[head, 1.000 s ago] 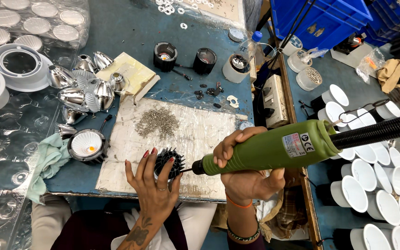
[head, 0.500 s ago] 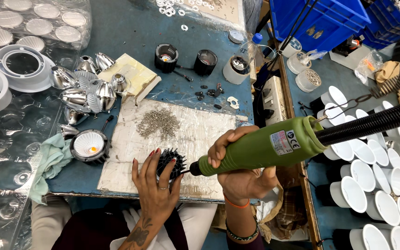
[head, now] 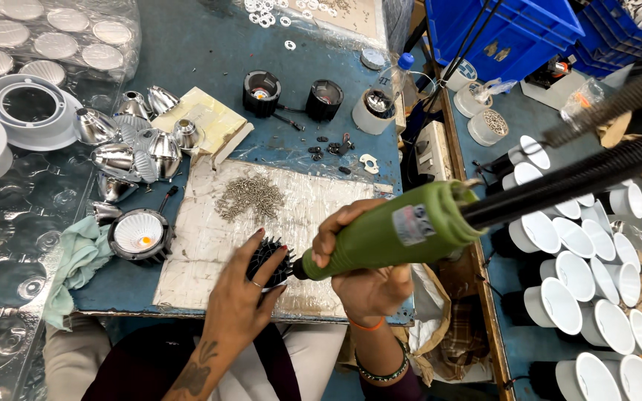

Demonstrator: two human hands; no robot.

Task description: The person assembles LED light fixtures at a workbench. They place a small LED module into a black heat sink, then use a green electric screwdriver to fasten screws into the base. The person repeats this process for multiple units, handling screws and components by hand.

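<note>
My left hand (head: 241, 293) grips a black finned heat sink (head: 268, 256) against the worn work board (head: 209, 245) near the table's front edge. My right hand (head: 362, 271) is wrapped around a green electric screwdriver (head: 391, 232), whose tip meets the heat sink. A black cable (head: 581, 172) runs from the tool's rear up to the right. A pile of small screws (head: 250, 197) lies on the board just beyond my hands.
Shiny metal reflectors (head: 131, 145) cluster at the left, by a lamp with a white reflector (head: 139, 234) and a green cloth (head: 79, 260). Two black lamp housings (head: 291, 96) stand further back. Several white lamp bodies (head: 581, 267) fill the right bench. Blue crates (head: 514, 33) sit behind.
The screwdriver's body has tipped a little lower and nearer to me, with its tip staying on the heat sink. My left hand has kept its hold.
</note>
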